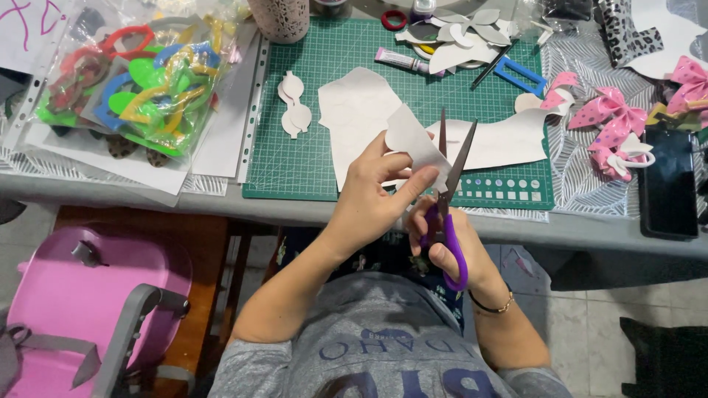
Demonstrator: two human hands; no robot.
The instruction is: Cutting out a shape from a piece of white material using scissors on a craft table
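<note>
Your right hand (450,247) is closed through the purple handles of the scissors (450,199), blades apart and pointing away from you. Your left hand (372,195) pinches a white paper cutout (413,144), curved edge, held above the near table (590,232) edge, touching the blades. Beyond: green gridded cutting mat (310,155) with flat white paper pieces (295,107). Far left, clear plastic sleeve (140,81) holding bright foam shapes. Far right, glossy pink dotted bows (608,110) and a black phone (667,184).
</note>
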